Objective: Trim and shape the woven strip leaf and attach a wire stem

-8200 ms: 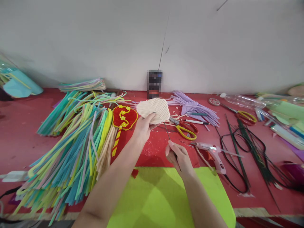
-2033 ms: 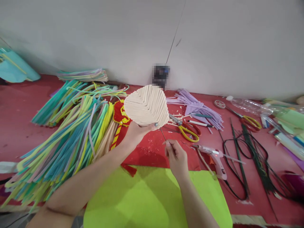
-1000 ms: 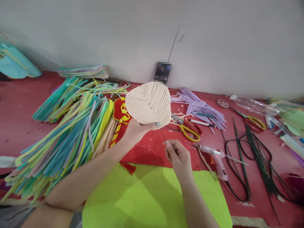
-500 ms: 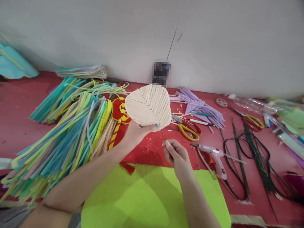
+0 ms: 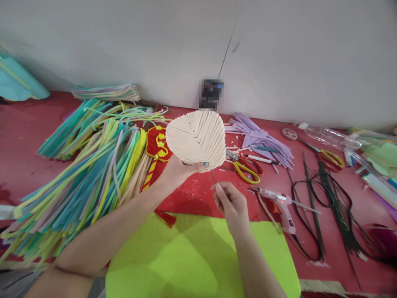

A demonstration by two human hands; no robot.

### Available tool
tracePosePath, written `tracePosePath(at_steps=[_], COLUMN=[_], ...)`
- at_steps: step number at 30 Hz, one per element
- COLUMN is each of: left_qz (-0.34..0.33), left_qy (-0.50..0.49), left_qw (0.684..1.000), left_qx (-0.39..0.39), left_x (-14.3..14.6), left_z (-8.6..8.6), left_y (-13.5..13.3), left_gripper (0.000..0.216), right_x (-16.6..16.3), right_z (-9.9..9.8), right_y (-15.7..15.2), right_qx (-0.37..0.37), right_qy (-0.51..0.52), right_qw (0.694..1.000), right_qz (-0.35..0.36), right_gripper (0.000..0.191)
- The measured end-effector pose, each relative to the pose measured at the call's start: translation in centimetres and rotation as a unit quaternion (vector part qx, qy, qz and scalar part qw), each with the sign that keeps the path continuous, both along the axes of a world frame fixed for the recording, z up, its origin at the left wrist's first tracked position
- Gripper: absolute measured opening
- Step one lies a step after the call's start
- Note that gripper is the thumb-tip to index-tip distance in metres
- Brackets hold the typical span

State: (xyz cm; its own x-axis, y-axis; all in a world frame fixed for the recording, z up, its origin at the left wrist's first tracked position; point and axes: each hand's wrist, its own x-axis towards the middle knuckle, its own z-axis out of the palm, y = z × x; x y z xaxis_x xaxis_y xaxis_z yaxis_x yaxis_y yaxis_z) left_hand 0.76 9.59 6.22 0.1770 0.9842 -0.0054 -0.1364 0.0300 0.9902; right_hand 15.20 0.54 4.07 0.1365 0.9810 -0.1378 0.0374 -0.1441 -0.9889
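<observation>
A cream fan-shaped panel (image 5: 197,138), made of pipe cleaners laid in slanting rows that meet at a centre seam, is held up over the table. My left hand (image 5: 186,169) grips its lower edge, the thumb with a shiny nail lying on the front and the other fingers hidden behind. Below the panel, my right hand (image 5: 232,203) is closed in a pinch on a thin dark wire stem (image 5: 213,176) that runs up to the panel's lower edge. Behind my left hand lies a red and yellow fan (image 5: 158,142) with a striped handle and a red tassel (image 5: 167,218).
Pipe cleaners in many colours (image 5: 83,182) spread across the left, and purple ones (image 5: 263,142) lie behind. Yellow-handled scissors (image 5: 246,171), a pink glue gun (image 5: 283,209) with its black cord, and dark green wires (image 5: 336,207) are on the right. A plastic bottle (image 5: 331,136) lies by the wall.
The cream panel has shifted slightly right and turned a little, with my left hand still on it. My right hand has barely moved and keeps its pinch on the stem.
</observation>
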Motion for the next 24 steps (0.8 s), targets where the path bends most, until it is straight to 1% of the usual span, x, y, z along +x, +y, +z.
tracePosePath(at_steps=[3,5,6,11,14,20,24], left_qz=[-0.011,-0.013,-0.014,-0.025,-0.025,0.02,0.036], left_qy=[-0.007,-0.011,-0.012,-0.019,-0.016,-0.002,-0.013], left_qw=[1.0,1.0,1.0,0.999,0.999,1.0,0.999], left_qx=[-0.002,-0.002,-0.001,0.017,0.027,0.014,0.008], left_x=[-0.01,-0.02,-0.03,-0.19,-0.22,0.17,0.47], left_z=[0.06,0.23,0.32,0.54,0.61,0.79,0.66], left_y=[-0.07,-0.16,-0.18,-0.07,0.0,-0.45,-0.72], left_gripper=[0.059,0.059,0.058,0.055,0.056,0.053,0.059], right_x=[0.11,0.24,0.28,0.06,-0.12,-0.15,-0.31], right_z=[-0.18,-0.29,-0.31,-0.07,0.12,0.14,0.02], right_y=[0.14,0.2,0.21,0.19,0.18,0.14,-0.02], right_qx=[-0.061,-0.077,-0.076,-0.022,-0.011,-0.005,0.02], right_qy=[0.149,0.193,0.196,0.111,0.082,0.048,-0.006], right_qw=[0.986,0.975,0.975,0.993,0.997,0.999,0.999], right_qz=[0.052,0.074,0.076,0.023,0.006,0.002,-0.027], right_gripper=[0.029,0.029,0.028,0.031,0.032,0.034,0.031])
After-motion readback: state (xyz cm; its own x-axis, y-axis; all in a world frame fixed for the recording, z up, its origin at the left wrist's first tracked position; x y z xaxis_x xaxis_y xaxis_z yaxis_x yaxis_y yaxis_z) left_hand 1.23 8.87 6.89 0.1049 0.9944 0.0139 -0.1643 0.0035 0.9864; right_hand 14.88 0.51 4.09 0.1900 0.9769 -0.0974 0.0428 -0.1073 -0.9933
